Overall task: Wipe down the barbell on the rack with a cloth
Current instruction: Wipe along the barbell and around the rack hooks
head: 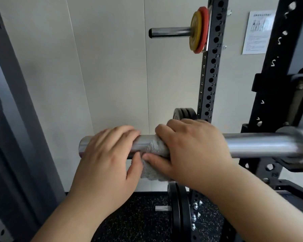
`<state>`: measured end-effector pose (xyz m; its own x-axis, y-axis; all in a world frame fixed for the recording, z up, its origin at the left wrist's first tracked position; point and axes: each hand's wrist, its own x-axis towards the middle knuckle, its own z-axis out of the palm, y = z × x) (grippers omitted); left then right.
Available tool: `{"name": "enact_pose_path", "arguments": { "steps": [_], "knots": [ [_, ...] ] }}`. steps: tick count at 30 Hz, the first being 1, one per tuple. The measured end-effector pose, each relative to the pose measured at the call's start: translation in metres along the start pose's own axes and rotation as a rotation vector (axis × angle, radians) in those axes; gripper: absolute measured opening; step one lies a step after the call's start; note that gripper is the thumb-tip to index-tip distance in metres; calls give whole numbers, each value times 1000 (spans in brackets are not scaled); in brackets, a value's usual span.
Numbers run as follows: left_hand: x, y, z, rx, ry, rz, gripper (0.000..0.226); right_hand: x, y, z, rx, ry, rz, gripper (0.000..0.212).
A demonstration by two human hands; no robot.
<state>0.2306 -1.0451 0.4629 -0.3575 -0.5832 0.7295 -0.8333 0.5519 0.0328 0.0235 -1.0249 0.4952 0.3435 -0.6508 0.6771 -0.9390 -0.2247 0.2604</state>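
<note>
Barbell point(252, 144) lies across the rack point(210, 75), sleeve end sticking out left. My right hand point(191, 147) wraps the cloth point(154, 170) round the sleeve, fingers over, thumb under. My left hand point(105, 154) curls over bare steel just beside it, near the tip. Steel looks heavy, stiff, smooth, probably slick. Cloth is soft and bunches, so I'd clamp it snug round the sleeve.

I have 2 bare forearms reaching forward, hands nearly touching. The left hand point(107, 154) curls its fingers point(121, 133) over the end of the barbell point(252, 144). The right hand point(191, 147) grips the cloth point(155, 147) round it, thumb underneath.
</note>
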Motion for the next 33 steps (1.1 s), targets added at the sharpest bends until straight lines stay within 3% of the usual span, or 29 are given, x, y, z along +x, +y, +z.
{"name": "enact_pose_path", "arguments": {
  "steps": [3, 8, 10, 14, 17, 23, 29, 33],
  "knots": [
    [-4, 4, 4, 1, 12, 51, 48, -14, 27, -6, 33, -36, 31, 59],
    [-13, 4, 9, -31, 157, 63, 50, -56, 91, -28, -118, 11, 391, 70],
    [-4, 11, 8, -32, 183, 38, 45, -52, 84, -25, -155, 13, 376, 70],
    [15, 35, 15, -15, 47, 86, 47, -48, 50, -9, -76, -4, 195, 55],
    [14, 47, 24, 39, 12, 106, 54, -65, 76, -17, -35, 1, 200, 53],
    [4, 54, 34, -4, 168, 91, 55, -84, 102, -20, -177, 114, 422, 58],
    [-1, 66, 34, -33, 261, 60, 45, -61, 72, -10, -87, 39, 175, 58],
    [-4, 46, 26, 8, 299, 45, 47, -66, 102, -25, -151, -23, 337, 72]
  ]
}}
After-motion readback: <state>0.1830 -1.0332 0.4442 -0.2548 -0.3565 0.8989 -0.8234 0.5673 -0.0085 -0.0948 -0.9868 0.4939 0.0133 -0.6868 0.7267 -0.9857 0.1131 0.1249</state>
